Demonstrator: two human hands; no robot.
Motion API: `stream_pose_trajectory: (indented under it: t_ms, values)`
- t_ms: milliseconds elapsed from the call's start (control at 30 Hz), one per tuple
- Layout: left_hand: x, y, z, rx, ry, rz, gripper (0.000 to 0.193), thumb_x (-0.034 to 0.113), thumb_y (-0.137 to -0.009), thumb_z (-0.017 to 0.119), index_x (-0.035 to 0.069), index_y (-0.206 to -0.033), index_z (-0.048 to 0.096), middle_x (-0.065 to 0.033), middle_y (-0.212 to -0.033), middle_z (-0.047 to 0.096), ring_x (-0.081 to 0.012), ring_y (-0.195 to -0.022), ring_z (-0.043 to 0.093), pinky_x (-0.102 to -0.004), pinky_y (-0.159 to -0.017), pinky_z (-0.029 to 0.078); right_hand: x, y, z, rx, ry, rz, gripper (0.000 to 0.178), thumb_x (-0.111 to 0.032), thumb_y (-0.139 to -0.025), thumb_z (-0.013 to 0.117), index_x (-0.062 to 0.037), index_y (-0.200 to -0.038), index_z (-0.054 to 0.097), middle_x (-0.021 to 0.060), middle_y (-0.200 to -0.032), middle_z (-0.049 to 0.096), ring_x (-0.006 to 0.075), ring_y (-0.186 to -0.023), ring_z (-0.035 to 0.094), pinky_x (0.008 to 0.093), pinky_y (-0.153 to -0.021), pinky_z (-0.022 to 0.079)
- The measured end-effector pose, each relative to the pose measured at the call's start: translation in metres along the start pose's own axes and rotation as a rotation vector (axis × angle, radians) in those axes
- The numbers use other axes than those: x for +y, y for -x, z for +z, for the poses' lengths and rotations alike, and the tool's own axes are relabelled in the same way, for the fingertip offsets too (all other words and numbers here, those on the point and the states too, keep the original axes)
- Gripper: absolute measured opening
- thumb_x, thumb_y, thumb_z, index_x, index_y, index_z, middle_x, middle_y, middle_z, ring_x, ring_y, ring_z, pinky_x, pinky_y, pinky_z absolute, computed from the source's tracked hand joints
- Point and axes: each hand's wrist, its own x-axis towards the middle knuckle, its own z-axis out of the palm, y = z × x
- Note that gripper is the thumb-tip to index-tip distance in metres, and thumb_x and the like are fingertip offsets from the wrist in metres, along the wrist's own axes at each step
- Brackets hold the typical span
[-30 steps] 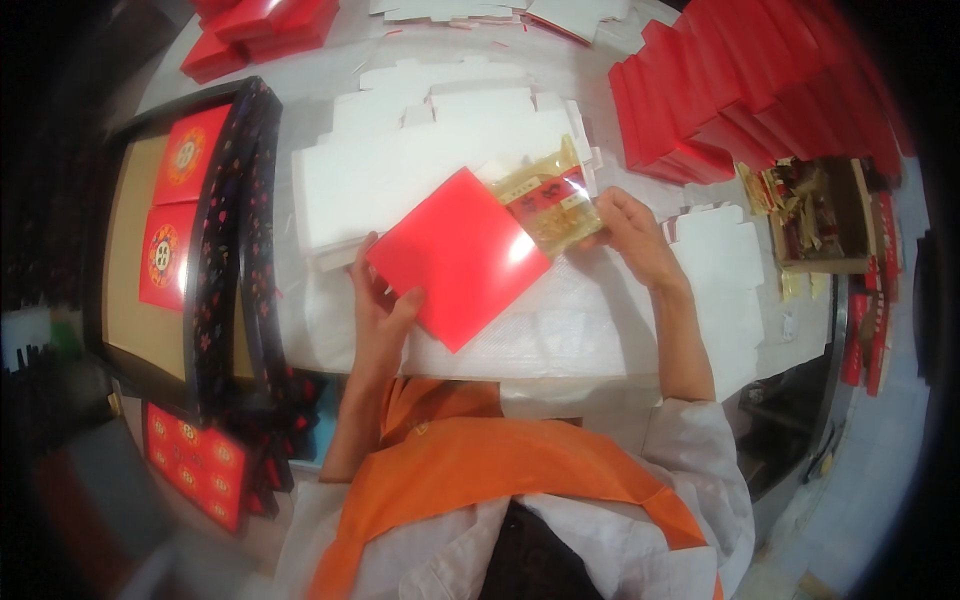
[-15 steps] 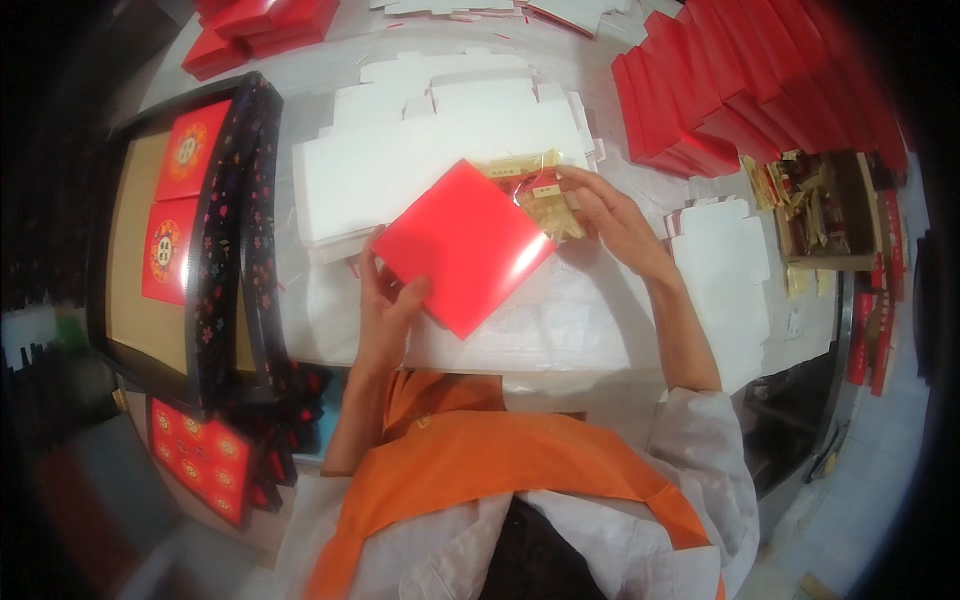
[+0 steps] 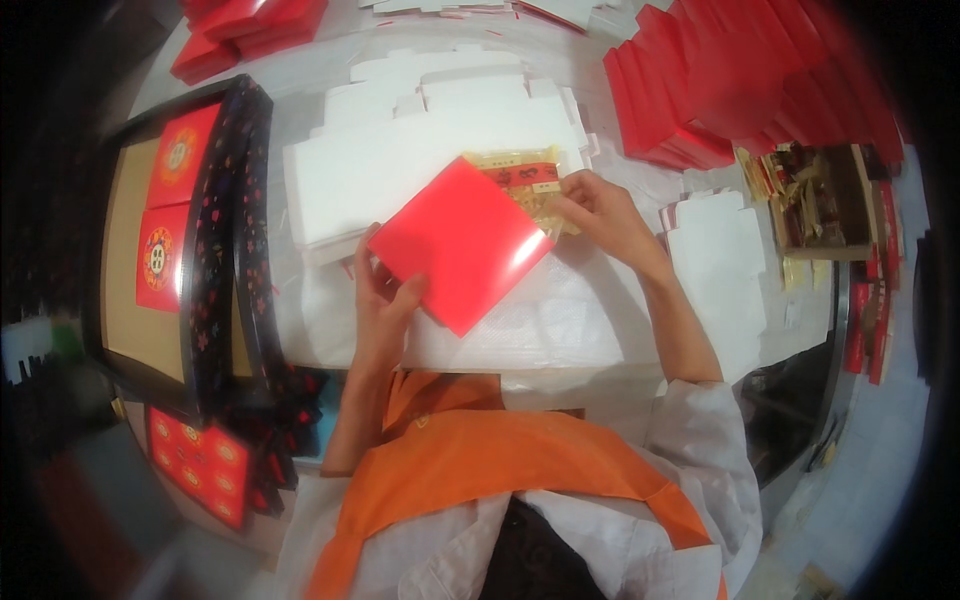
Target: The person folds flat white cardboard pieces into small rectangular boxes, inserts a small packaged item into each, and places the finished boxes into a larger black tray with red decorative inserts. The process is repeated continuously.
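A flat, glossy red box (image 3: 461, 245) is tilted cornerwise before me, gripped at its left edge by my left hand (image 3: 388, 303), thumb on top. At its upper right edge a clear and gold snack packet (image 3: 515, 178) with a red band shows, partly hidden by the box. My right hand (image 3: 606, 215) pinches the right side of that packet between thumb and fingers. Whether part of the packet lies inside the box cannot be made out. Underneath is a stack of flat white carton blanks (image 3: 350, 165).
On the left, a dark floral tray (image 3: 150, 340) holds two red boxes with round emblems. Red boxes (image 3: 690, 90) stand in a row at the far right. Beside them an open carton (image 3: 858, 195) contains snack packets. More white blanks (image 3: 715, 270) lie near my right arm.
My right fingers have curled in from a more stretched pose, and more of the packet's red band shows. The red box has barely moved.
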Motion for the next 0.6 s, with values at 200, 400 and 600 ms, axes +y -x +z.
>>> stream_pose_trajectory:
  t_ms: [200,400,600]
  values:
    - [0.002,-0.001,0.003,-0.006,-0.02,0.002,0.071,0.014,-0.076,0.061,0.008,-0.135,0.021,-0.0142,-0.122,0.043,-0.0226,-0.11,0.046,-0.0333,-0.085,0.046,0.001,-0.009,-0.012,0.02,0.113,-0.235,0.015,-0.014,-0.081,0.054,0.0014,-0.081,0.051,0.0131,-0.071,0.054,0.0166,-0.059,0.049,0.0299,-0.057,0.041]
    - [-0.015,-0.009,-0.01,-0.062,0.168,-0.012,0.076,0.001,-0.075,0.061,0.008,-0.136,0.017,-0.0125,-0.122,0.045,-0.0216,-0.111,0.046,-0.0342,-0.089,0.043,-0.004,-0.026,-0.045,-0.234,0.223,-0.256,0.021,-0.016,-0.087,0.053,-0.0005,-0.101,0.058,0.0096,-0.084,0.061,0.0152,-0.077,0.057,0.0275,-0.068,0.046]
    - [-0.009,-0.007,-0.015,-0.133,0.075,0.026,0.073,0.003,-0.079,0.06,0.007,-0.136,0.014,-0.0105,-0.121,0.044,-0.0189,-0.11,0.045,-0.033,-0.09,0.04,-0.032,-0.022,-0.006,-0.479,0.103,-0.283,0.017,-0.017,-0.087,0.051,-0.0006,-0.086,0.054,0.006,-0.076,0.059,0.0114,-0.069,0.052,0.0258,-0.063,0.045]
